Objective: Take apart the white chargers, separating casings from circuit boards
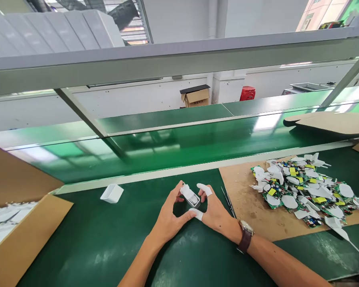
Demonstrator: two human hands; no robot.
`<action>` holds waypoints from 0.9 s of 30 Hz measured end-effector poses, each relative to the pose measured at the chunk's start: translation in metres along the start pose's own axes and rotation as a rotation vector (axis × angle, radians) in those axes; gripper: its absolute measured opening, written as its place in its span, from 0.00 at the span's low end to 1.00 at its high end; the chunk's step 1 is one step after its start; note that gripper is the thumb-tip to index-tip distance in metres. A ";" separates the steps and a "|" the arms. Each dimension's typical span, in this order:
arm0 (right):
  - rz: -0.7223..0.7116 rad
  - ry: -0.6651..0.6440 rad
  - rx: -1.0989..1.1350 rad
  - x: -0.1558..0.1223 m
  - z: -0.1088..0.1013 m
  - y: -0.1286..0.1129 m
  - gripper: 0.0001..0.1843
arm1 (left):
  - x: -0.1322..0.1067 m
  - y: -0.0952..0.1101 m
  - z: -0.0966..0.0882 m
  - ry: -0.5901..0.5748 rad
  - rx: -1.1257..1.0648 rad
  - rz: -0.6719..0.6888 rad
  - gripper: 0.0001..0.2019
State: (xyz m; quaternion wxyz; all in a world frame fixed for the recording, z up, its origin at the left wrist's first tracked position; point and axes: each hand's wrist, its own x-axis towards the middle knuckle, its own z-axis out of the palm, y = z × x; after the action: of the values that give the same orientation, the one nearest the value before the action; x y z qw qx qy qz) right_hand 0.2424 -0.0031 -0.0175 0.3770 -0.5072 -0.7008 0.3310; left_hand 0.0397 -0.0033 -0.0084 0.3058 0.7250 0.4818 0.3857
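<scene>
A small white plastic casing (194, 200), open on top with parts showing inside, is held between my two hands above the green bench. My left hand (171, 213) is closed round its left side, the thumb reaching to its near end. My right hand (217, 211) curves round the right side, with white covers on the thumb and a finger. The two thumbs come close together at the casing's near end. A white piece sticks up from the casing's far end; what it belongs to I cannot make out. Tweezers (228, 201) lie just beyond my right wrist.
An empty-looking white shell (112, 193) sits left on the bench. A cardboard box (32, 227) with white pieces stands far left. At right, a heap of circuit boards with white parts (305, 191) covers a cardboard sheet (242, 187). A shelf beam (179, 56) crosses overhead.
</scene>
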 end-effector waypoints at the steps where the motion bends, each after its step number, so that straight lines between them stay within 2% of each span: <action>1: -0.019 -0.021 0.038 0.000 0.001 0.001 0.43 | 0.000 0.001 0.001 0.027 0.020 0.050 0.37; 3: -0.035 -0.077 0.107 -0.001 0.002 0.003 0.46 | 0.001 0.002 0.003 0.073 0.087 0.178 0.23; 5: -0.023 -0.139 0.142 -0.001 0.003 0.004 0.48 | 0.002 0.003 0.005 0.112 0.153 0.297 0.15; 11: -0.022 -0.195 0.217 0.002 0.002 0.001 0.45 | 0.005 0.010 0.004 0.123 0.208 0.452 0.10; 17: -0.049 -0.161 0.231 0.002 0.003 0.000 0.47 | 0.006 0.020 -0.002 0.085 0.261 0.462 0.06; 22: -0.084 -0.149 0.202 0.000 0.007 0.006 0.47 | 0.005 0.021 -0.004 -0.022 0.282 0.374 0.05; 25: -0.085 -0.110 0.135 -0.002 0.008 0.006 0.47 | 0.007 0.013 -0.005 0.004 0.280 0.356 0.05; 27: -0.109 -0.074 0.034 -0.004 0.007 0.002 0.41 | 0.013 0.005 -0.008 0.061 0.304 0.335 0.06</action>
State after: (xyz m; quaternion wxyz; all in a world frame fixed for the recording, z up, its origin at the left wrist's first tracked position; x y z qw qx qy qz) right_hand 0.2379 -0.0071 -0.0231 0.3768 -0.4491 -0.7352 0.3404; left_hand 0.0380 0.0075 0.0031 0.1100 0.8207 0.4161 0.3758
